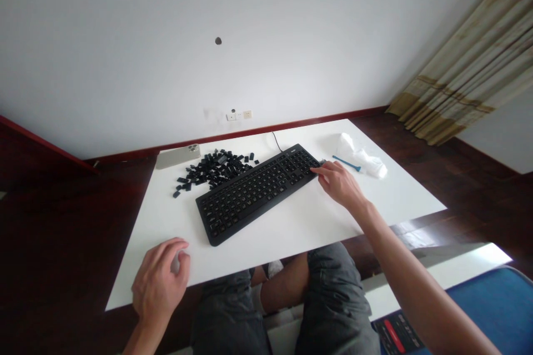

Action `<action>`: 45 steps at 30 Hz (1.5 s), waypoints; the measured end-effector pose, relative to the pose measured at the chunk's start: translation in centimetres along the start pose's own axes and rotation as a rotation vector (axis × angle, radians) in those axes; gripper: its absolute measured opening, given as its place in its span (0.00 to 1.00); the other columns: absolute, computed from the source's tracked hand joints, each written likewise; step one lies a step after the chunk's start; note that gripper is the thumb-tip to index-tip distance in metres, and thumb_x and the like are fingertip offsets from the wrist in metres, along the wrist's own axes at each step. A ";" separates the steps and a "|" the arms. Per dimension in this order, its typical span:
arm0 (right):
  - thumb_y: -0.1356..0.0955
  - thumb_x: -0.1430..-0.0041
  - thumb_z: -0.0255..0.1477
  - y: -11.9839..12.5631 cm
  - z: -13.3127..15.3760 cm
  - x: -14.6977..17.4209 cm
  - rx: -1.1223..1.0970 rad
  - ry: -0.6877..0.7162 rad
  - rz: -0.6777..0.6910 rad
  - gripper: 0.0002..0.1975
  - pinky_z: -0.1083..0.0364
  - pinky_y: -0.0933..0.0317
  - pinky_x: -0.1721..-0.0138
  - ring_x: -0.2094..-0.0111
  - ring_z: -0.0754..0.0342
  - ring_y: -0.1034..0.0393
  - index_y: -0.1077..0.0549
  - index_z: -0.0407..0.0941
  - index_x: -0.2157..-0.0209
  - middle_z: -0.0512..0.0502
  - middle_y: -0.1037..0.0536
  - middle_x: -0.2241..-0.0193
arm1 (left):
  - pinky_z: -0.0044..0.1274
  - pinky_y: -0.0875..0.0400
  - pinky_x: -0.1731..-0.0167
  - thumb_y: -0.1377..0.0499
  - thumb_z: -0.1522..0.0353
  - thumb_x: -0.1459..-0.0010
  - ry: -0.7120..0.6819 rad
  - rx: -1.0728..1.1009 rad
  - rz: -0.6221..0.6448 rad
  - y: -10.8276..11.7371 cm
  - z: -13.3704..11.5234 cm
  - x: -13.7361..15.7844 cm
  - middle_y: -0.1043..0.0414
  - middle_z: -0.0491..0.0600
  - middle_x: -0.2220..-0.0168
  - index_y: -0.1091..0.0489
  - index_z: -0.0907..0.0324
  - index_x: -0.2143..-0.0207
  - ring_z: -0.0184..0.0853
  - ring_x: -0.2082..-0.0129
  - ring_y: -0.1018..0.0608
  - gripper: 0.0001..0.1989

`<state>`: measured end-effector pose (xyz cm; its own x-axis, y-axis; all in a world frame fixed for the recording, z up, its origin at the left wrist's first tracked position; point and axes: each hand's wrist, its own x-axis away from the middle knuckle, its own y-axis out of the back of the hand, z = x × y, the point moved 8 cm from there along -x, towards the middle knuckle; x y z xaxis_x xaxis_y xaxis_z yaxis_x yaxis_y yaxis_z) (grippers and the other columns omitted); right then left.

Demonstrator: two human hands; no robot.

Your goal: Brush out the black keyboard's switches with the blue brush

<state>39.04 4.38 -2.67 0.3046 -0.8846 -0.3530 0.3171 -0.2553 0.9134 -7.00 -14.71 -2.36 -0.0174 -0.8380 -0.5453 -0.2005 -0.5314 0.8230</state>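
A black keyboard (258, 193) lies slantwise on the white table, its keycaps off and the switch wells bare. My right hand (339, 183) is at its right end; the index finger stretches out and touches the number pad edge, while the other fingers bend loosely. Nothing shows in that hand. My left hand (161, 277) rests at the table's near left edge, fingers loosely curled with a gap to the thumb, holding nothing. Loose black keycaps (219, 166) lie in a heap behind the keyboard. Right of it are a slim blue tool (346, 163) and a crumpled clear plastic bag (362, 158).
A phone (178, 157) lies at the table's back left corner. The keyboard's cable (276, 142) runs off the back edge towards the wall (266, 39). My legs are under the near edge of the table (325, 216). A blue seat (495, 310) stands at the lower right.
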 end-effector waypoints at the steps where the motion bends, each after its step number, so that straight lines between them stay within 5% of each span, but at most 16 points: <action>1: 0.38 0.30 0.25 0.1 0.1 -0.2 0.013 0.002 0.007 0.20 0.46 0.32 0.57 0.59 0.43 0.28 0.15 0.45 0.48 0.37 0.19 0.60 | 0.31 0.28 0.55 0.41 0.73 0.36 -0.002 0.001 -0.001 0.0 0.0 0.0 0.17 0.49 0.55 0.22 0.54 0.57 0.42 0.57 0.19 0.09; 22: 0.37 0.33 0.25 -0.7 -0.4 -0.4 -0.137 -0.020 -0.070 0.15 0.49 0.29 0.57 0.62 0.46 0.24 0.18 0.45 0.55 0.41 0.19 0.62 | 0.29 0.28 0.56 0.42 0.74 0.35 -0.027 -0.006 -0.028 0.2 -0.1 0.0 0.17 0.48 0.56 0.22 0.55 0.58 0.40 0.58 0.19 0.09; 30: 0.37 0.30 0.27 -0.1 0.0 0.5 -0.079 -0.010 -0.085 0.17 0.46 0.29 0.56 0.58 0.43 0.24 0.18 0.45 0.49 0.40 0.19 0.61 | 0.30 0.28 0.56 0.41 0.74 0.35 -0.054 0.000 -0.040 0.3 -0.4 -0.3 0.17 0.49 0.57 0.21 0.56 0.58 0.40 0.59 0.20 0.09; 36: 0.35 0.30 0.33 2.4 -3.5 1.1 -0.028 -0.197 -0.232 0.15 0.44 0.31 0.54 0.58 0.42 0.24 0.17 0.46 0.52 0.39 0.17 0.59 | 0.30 0.28 0.57 0.41 0.74 0.35 -0.063 -0.003 -0.046 0.3 -0.5 -0.3 0.17 0.49 0.56 0.21 0.56 0.58 0.41 0.59 0.20 0.09; 45: 0.33 0.31 0.43 1.4 -7.3 2.3 -0.012 -0.366 -0.081 0.20 0.45 0.31 0.60 0.63 0.41 0.22 0.16 0.45 0.52 0.37 0.15 0.59 | 0.29 0.28 0.57 0.41 0.74 0.35 -0.053 -0.008 -0.037 0.2 -0.3 -0.1 0.17 0.49 0.56 0.21 0.56 0.57 0.41 0.59 0.20 0.09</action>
<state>46.73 4.83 -3.71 -0.0627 -0.9433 -0.3259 0.3379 -0.3273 0.8824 -6.74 -14.77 -2.10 -0.0620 -0.8104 -0.5826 -0.1944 -0.5627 0.8035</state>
